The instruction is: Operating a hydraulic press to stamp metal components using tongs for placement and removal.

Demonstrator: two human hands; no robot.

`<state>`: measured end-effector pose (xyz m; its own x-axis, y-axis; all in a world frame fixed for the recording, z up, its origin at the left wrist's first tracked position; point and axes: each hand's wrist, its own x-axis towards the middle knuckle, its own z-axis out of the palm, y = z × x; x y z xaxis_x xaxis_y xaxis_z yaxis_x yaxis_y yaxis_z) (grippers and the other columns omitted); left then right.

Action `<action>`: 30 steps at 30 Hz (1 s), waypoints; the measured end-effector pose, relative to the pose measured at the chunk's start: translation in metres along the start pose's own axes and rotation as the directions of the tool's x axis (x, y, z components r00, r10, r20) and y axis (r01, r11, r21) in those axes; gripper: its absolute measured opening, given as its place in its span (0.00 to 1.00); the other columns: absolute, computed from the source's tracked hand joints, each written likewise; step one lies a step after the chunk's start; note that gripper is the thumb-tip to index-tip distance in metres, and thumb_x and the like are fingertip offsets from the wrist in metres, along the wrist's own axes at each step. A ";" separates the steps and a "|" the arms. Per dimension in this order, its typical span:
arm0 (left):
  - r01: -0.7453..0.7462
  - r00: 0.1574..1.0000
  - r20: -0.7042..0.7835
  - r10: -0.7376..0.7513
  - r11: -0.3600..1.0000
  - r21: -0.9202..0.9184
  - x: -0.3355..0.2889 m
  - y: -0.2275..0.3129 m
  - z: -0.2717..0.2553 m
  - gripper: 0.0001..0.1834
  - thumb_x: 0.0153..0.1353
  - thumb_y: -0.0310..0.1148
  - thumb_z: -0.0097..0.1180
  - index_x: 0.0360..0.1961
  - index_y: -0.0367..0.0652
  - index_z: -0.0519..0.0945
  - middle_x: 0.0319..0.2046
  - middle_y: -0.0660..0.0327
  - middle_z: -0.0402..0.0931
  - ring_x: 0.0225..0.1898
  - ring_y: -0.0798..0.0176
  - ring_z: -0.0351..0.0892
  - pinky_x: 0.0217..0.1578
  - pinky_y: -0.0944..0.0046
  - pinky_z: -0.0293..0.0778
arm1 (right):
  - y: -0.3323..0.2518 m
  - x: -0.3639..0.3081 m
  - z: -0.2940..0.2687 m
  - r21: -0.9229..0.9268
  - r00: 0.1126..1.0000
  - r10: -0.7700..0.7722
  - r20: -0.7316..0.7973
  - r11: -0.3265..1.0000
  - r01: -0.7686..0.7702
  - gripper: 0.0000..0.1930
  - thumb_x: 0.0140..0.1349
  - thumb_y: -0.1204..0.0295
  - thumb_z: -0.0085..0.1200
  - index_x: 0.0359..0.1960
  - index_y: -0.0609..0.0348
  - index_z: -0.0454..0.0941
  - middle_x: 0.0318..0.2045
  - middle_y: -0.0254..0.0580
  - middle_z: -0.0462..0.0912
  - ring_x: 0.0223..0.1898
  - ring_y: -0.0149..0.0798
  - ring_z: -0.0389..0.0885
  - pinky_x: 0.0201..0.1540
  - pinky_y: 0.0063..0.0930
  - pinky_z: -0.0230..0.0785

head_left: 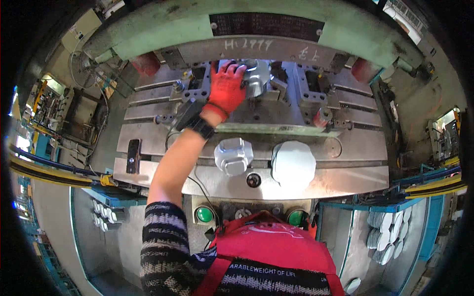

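My left hand (227,90), in a red glove, reaches into the press. Its thumb and forefinger are at the left edge of a shiny formed metal part (257,79), which they appear to pinch, while the other fingers point forward over the lower die (197,86). The part sits tilted at the middle of the die and looks slightly blurred. Only a sliver of red glove, my right hand (312,228), shows beside the right green button (296,217); its fingers are hidden behind the red apron (276,241).
On the press bed lie another formed metal part (233,156), a stack of flat metal blanks (293,165) and a phone (133,156). The green press ram (345,29) hangs above. A left green button (204,214) is in front. Bins with parts (106,217) and blanks (387,237) flank me.
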<state>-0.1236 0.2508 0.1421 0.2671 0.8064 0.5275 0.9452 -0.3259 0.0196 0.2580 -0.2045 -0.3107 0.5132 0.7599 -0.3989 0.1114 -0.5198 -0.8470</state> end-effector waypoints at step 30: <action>-0.142 0.719 0.458 0.523 0.755 -0.640 -0.243 0.163 -0.009 0.39 0.50 0.37 0.56 0.63 0.43 0.56 0.32 0.53 0.75 0.34 0.51 0.76 0.33 0.53 0.70 | -0.355 -0.125 -0.028 0.406 0.966 -0.095 0.242 0.914 -0.012 0.21 0.68 0.60 0.39 0.58 0.58 0.65 0.17 0.32 0.73 0.10 0.21 0.63 0.11 0.15 0.56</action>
<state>-0.0366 -0.0033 0.0248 0.7724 0.6352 0.0002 0.5560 -0.6763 0.4831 0.1785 -0.1256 0.0500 0.2794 0.8774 -0.3900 -0.2498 -0.3258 -0.9119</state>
